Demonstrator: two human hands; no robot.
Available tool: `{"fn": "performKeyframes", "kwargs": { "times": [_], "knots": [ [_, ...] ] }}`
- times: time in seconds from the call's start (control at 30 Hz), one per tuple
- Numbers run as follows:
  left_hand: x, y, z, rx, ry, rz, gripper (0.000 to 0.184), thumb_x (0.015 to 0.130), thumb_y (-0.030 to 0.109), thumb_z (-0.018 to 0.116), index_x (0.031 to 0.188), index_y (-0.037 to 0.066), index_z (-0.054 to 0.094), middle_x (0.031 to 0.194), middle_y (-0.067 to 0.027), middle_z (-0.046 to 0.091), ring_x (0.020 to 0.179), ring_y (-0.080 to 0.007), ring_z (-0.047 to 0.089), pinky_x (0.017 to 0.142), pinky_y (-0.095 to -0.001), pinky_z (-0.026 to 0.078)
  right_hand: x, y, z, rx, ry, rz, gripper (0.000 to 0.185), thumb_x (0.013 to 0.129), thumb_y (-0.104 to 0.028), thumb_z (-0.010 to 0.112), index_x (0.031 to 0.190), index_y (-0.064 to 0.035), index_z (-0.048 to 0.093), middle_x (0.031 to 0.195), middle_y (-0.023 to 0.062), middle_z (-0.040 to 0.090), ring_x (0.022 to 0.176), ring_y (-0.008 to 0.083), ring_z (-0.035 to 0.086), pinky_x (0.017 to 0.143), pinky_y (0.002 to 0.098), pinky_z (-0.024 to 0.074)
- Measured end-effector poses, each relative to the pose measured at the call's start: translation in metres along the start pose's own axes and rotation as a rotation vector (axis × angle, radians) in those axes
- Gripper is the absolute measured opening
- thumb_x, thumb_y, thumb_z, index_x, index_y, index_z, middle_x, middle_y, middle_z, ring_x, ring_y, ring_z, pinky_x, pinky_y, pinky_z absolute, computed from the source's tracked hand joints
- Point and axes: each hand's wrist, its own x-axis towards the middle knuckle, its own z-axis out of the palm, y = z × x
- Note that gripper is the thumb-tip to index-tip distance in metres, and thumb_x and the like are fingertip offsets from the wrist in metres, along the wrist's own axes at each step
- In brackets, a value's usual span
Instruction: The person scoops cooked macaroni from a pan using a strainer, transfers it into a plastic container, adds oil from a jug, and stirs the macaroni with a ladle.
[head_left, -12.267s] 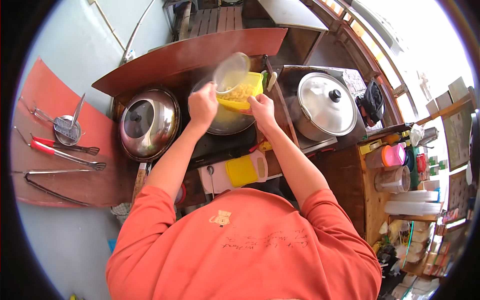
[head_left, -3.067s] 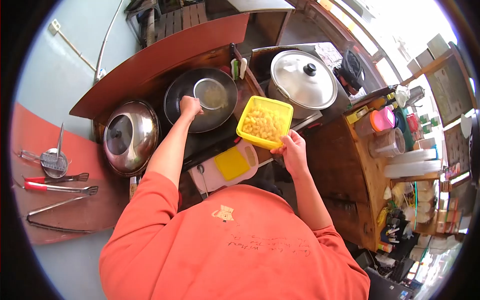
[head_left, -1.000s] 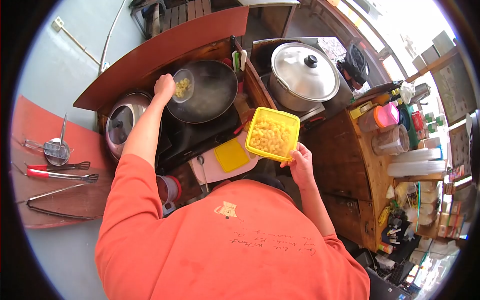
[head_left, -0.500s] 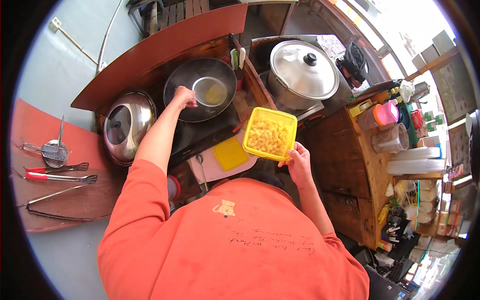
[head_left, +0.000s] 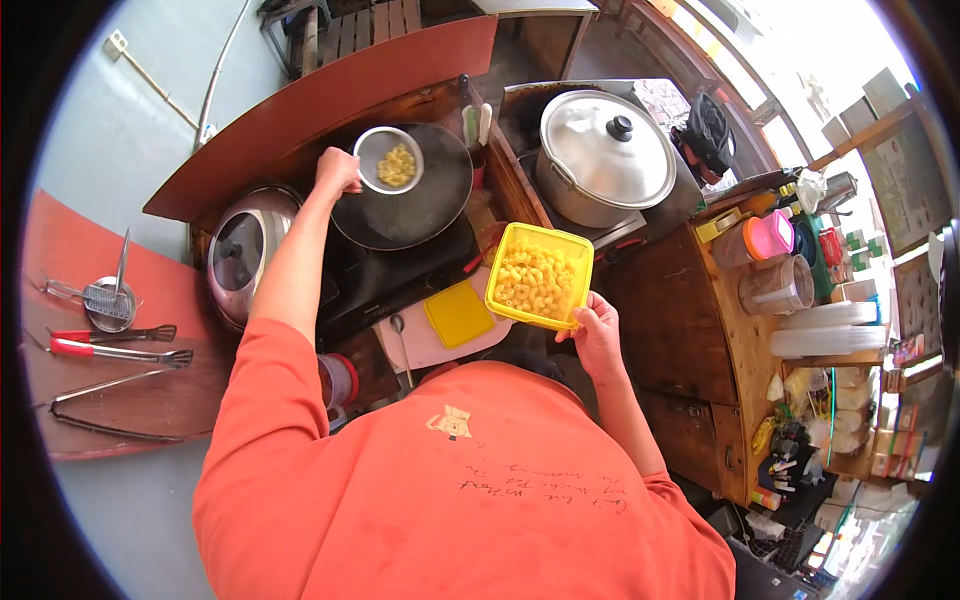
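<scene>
So the strainer [head_left: 376, 149] is held up over the wok [head_left: 440, 212] by the left hand [head_left: 341, 171], which is closed around the handle end. The bowl sits just to the right of the fist, over the wok's far left part, with a small heap of pasta [head_left: 396, 166] in it. The handle is pretty much swallowed by the fist, so the exact grip can't be made out.

The yellow tub [head_left: 540, 312] is pinched at its near right corner by the right hand [head_left: 597, 331]. It's held up and to the left of that hand, well apart from the strainer, and lots more pasta can be seen inside. Some of the fingers are hidden by the corner.

The wok's bottom is kinda hazy and partly blocked by the strainer, so what's in there can't really be told. The domed lid [head_left: 240, 240] on the left is partly covered by the forearm, and a red-rimmed jar [head_left: 338, 381] is half hidden by the sleeve. The near edge of the pink board [head_left: 425, 349] is cut off by the shirt, and the big pot [head_left: 590, 200] is topped with its own cover.
</scene>
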Motion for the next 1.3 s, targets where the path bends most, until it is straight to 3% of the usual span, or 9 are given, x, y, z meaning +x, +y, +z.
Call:
{"fn": "performKeyframes", "kwargs": {
  "times": [0.13, 0.2, 0.27, 0.33, 0.4, 0.5, 0.73, 1.1, 1.3],
  "knots": [
    [-0.026, 0.021, -0.030, 0.480, 0.072, 0.072, 0.025, 0.090, 0.015, 0.061, 0.085, -0.008, 0.070, 0.077, -0.0249, 0.070, 0.064, -0.0325, 0.072, 0.068, -0.0417, 0.059, -0.001, 0.000, -0.001, -0.004, -0.002, 0.005, 0.008, 0.089, -0.005, 0.057, 0.082, -0.0047, 0.054, 0.079, 0.0068, 0.065, 0.058, 0.0124, 0.061, 0.055, 0.0288, 0.0580],
    [-0.022, 0.004, -0.031, 0.848, 0.299, 0.395, 0.019, 0.085, 0.011, 0.061, 0.089, -0.004, 0.071, 0.084, -0.0241, 0.072, 0.080, -0.0361, 0.073, 0.076, -0.0459, 0.058, -0.001, 0.000, -0.002, -0.008, 0.004, 0.012, 0.008, 0.089, -0.005, 0.058, 0.082, -0.0049, 0.054, 0.079, 0.0068, 0.065, 0.058, 0.0124, 0.061, 0.054, 0.0287, 0.0579],
    [-0.027, 0.005, -0.025, 0.881, 0.262, 0.352, 0.019, 0.081, 0.008, 0.061, 0.092, -0.002, 0.072, 0.091, -0.0234, 0.072, 0.094, -0.0381, 0.071, 0.083, -0.0487, 0.056, -0.001, 0.000, -0.003, 0.001, -0.018, 0.018, 0.009, 0.089, -0.005, 0.058, 0.081, -0.0054, 0.053, 0.078, 0.0068, 0.065, 0.057, 0.0124, 0.061, 0.054, 0.0284, 0.0574],
    [-0.036, 0.007, -0.017, 0.744, 0.068, 0.189, 0.018, 0.081, 0.007, 0.060, 0.090, -0.004, 0.072, 0.085, -0.0243, 0.072, 0.083, -0.0364, 0.073, 0.077, -0.0464, 0.058, -0.002, 0.003, -0.005, 0.000, -0.018, 0.020, 0.010, 0.089, -0.006, 0.058, 0.081, -0.0056, 0.053, 0.078, 0.0068, 0.065, 0.057, 0.0124, 0.061, 0.053, 0.0281, 0.0571],
    [-0.041, 0.009, -0.002, 0.600, -0.015, 0.026, 0.018, 0.082, 0.000, 0.055, 0.081, -0.009, 0.070, 0.069, -0.0222, 0.069, 0.060, -0.0289, 0.072, 0.058, -0.0396, 0.059, -0.004, 0.004, -0.005, -0.001, -0.016, 0.023, 0.010, 0.088, -0.006, 0.058, 0.080, -0.0057, 0.052, 0.078, 0.0068, 0.065, 0.057, 0.0124, 0.061, 0.053, 0.0279, 0.0568],
    [-0.019, -0.027, 0.031, 0.358, -0.113, 0.005, 0.018, 0.083, 0.002, 0.058, 0.077, -0.012, 0.067, 0.065, -0.0199, 0.068, 0.053, -0.0260, 0.069, 0.047, -0.0377, 0.058, -0.005, 0.003, -0.003, 0.002, -0.008, 0.027, 0.010, 0.088, -0.006, 0.058, 0.080, -0.0059, 0.052, 0.078, 0.0068, 0.065, 0.056, 0.0122, 0.061, 0.052, 0.0277, 0.0564],
    [-0.020, -0.029, 0.072, -0.244, -0.249, -0.160, 0.025, 0.098, 0.013, 0.059, 0.083, -0.007, 0.064, 0.070, -0.0146, 0.064, 0.048, -0.0204, 0.061, 0.051, -0.0397, 0.062, -0.010, 0.006, -0.003, -0.004, 0.000, 0.023, 0.010, 0.087, -0.004, 0.057, 0.079, -0.0057, 0.052, 0.076, 0.0067, 0.063, 0.054, 0.0123, 0.059, 0.051, 0.0281, 0.0559],
    [-0.017, -0.004, 0.031, -0.300, -0.224, -0.046, 0.024, 0.099, 0.014, 0.057, 0.091, -0.006, 0.065, 0.070, -0.0120, 0.064, 0.046, -0.0166, 0.060, 0.051, -0.0379, 0.060, -0.015, 0.004, -0.002, 0.015, 0.002, 0.003, 0.008, 0.086, -0.005, 0.057, 0.079, -0.0056, 0.052, 0.076, 0.0070, 0.064, 0.054, 0.0128, 0.059, 0.051, 0.0282, 0.0556],
    [-0.003, 0.005, -0.017, -0.169, -0.013, -0.009, 0.028, 0.095, 0.015, 0.060, 0.078, -0.005, 0.067, 0.065, -0.0137, 0.065, 0.046, -0.0187, 0.062, 0.046, -0.0357, 0.058, -0.016, 0.006, -0.001, 0.011, 0.000, 0.003, 0.008, 0.085, -0.006, 0.058, 0.079, -0.0054, 0.052, 0.075, 0.0067, 0.064, 0.053, 0.0126, 0.058, 0.051, 0.0277, 0.0552]
  ]
}}
